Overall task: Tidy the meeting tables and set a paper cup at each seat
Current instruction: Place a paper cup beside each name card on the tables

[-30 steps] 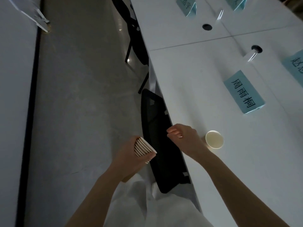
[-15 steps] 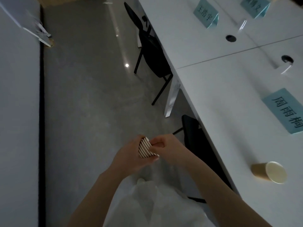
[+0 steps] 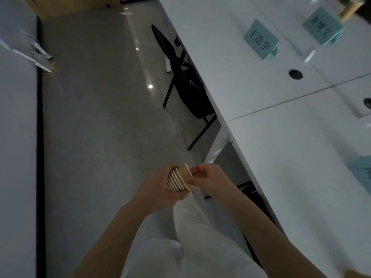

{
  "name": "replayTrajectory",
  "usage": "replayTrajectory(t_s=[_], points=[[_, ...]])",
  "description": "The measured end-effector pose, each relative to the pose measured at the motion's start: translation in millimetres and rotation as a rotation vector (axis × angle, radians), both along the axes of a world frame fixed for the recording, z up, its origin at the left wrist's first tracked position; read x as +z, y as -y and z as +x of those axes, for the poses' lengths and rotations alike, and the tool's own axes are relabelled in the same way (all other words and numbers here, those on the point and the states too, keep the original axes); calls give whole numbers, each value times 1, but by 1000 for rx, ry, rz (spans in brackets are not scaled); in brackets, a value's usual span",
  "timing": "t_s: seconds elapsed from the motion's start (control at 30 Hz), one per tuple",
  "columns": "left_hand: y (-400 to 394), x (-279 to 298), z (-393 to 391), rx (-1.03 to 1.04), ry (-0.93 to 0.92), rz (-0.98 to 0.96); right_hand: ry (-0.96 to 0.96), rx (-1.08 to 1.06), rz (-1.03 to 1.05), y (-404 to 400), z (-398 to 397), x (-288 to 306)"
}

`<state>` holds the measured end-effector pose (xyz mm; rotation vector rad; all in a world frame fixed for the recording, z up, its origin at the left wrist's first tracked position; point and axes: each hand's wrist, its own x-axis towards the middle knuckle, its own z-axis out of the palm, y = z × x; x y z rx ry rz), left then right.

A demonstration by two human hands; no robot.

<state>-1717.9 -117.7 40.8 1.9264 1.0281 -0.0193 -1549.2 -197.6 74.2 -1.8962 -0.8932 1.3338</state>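
White tables (image 3: 271,81) run along the right of the grey floor (image 3: 100,117), joined at a seam, with a black chair (image 3: 186,85) tucked under the far one. Blue name cards (image 3: 261,40) stand on the far tabletop, a second (image 3: 322,27) just behind, and part of another shows at the right edge (image 3: 363,169). Round cable holes (image 3: 295,74) sit in the tabletop.

Both forearms reach forward over the floor, beside the table edge. The left hand (image 3: 154,187) wraps curled fingers around a stack (image 3: 176,182) of nested paper cups, rims facing right. The right hand (image 3: 210,180) meets it, thumb and fingertips pinching the end cup (image 3: 185,175), which sits slightly out from the rest. A cup (image 3: 350,8) stands on the far table, blurred.
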Motion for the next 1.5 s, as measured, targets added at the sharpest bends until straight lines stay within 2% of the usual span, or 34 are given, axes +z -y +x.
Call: replayTrajectory(t_s=[0.27,0.53,0.6,0.77,0.9,1.07,1.27,1.5], points=[[-127,18,65,105,28,12,125,78,45,-144,91,28],[-263,21,94,157,-13,-18,211,-87,127,-268,157,26],[-299,21,101,160,8,-33,316,-130,123,-296,172,21],[-392,25,120,173,1,-45,726,-138,-8,-354,213,7],[-453,36,152,148,30,-1,838,-209,-189,-393,249,-2],[-499,40,189,71,30,20,852,-278,-408,-422,290,-13],[-559,38,245,-10,14,-21,839,-441,-482,-468,355,-44],[-603,36,281,-47,7,-20,881,-385,-499,-486,386,-58]])
